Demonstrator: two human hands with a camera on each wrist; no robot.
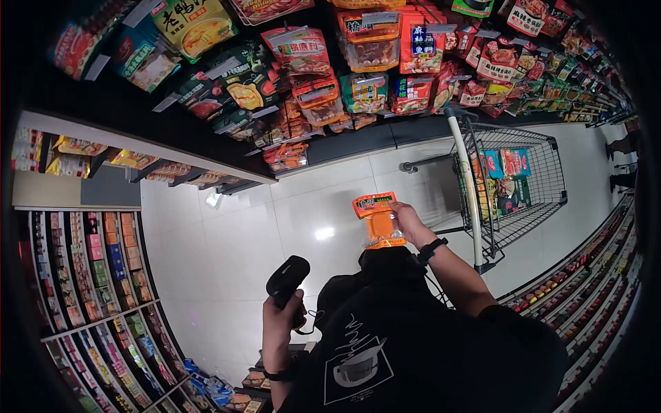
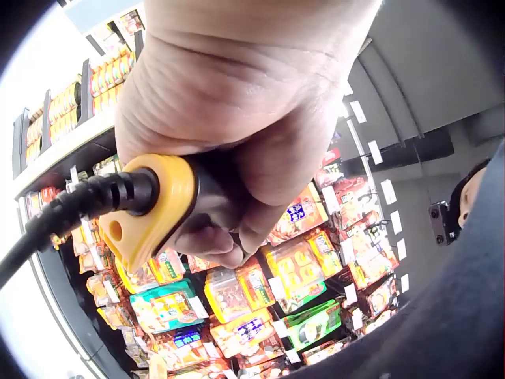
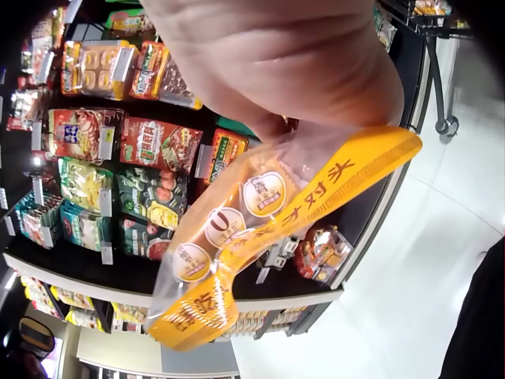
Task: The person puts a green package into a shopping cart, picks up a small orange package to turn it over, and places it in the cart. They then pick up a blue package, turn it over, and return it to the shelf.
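Note:
My right hand pinches an orange-and-clear plastic food packet by its edge, above the floor and in front of my body. In the right wrist view the packet is seen from its yellow-trimmed side, and round printed pieces show through the clear film. My left hand grips the handle of a black barcode scanner, its head tilted up and apart from the packet. A black cable leaves the yellow handle end of the scanner in the left wrist view, where the hand covers the rest.
Hanging packets fill a dark shelf rack ahead. A wire shopping cart with several packets inside stands at the right. Stocked shelves line the left, and more shelving runs along the lower right. Pale floor tiles lie between.

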